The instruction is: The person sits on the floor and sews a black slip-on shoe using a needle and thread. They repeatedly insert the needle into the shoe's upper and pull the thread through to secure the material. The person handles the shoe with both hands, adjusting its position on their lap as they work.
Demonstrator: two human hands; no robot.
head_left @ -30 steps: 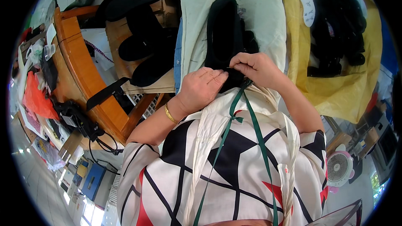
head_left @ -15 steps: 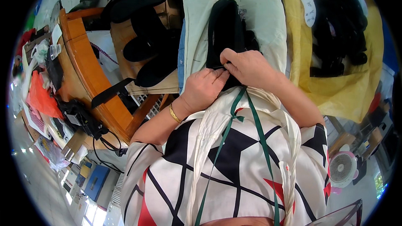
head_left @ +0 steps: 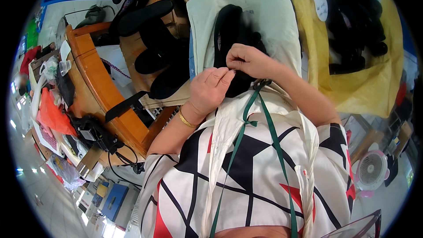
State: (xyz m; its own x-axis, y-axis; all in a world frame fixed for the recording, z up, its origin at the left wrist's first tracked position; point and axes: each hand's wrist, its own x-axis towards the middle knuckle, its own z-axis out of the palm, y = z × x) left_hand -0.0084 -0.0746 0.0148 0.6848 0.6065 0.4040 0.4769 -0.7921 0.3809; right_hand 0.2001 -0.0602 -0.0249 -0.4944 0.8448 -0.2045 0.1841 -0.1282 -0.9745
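Note:
A black cloth shoe (head_left: pixel 225 26) lies on the pale cloth (head_left: pixel 280 15) spread over my lap, with other dark pieces beside it. My left hand (head_left: pixel 208 89), a gold bangle on its wrist, is closed in a pinch at the near end of the shoe. Just right of it, my right hand (head_left: pixel 250 61) pinches too, its fingertips almost touching the left ones. Whatever sits between the fingertips is too small to make out. Close below the right wrist, a small dark looped object (head_left: pixel 263 83) lies by the green apron ribbon (head_left: pixel 252 101).
On the left, several black shoe pieces (head_left: pixel 154 59) lie on cardboard beside an orange wooden frame (head_left: pixel 94 68). A yellow sheet (head_left: pixel 365 92) on the right carries a pile of black shoes (head_left: pixel 352 22) and a white insole (head_left: pixel 316 0). A fan (head_left: pixel 372 169) stands at lower right.
My hands have come slightly apart, the right one lifting up and leftward. The looped dark object by the ribbon now shows. The whole view has shifted a little.

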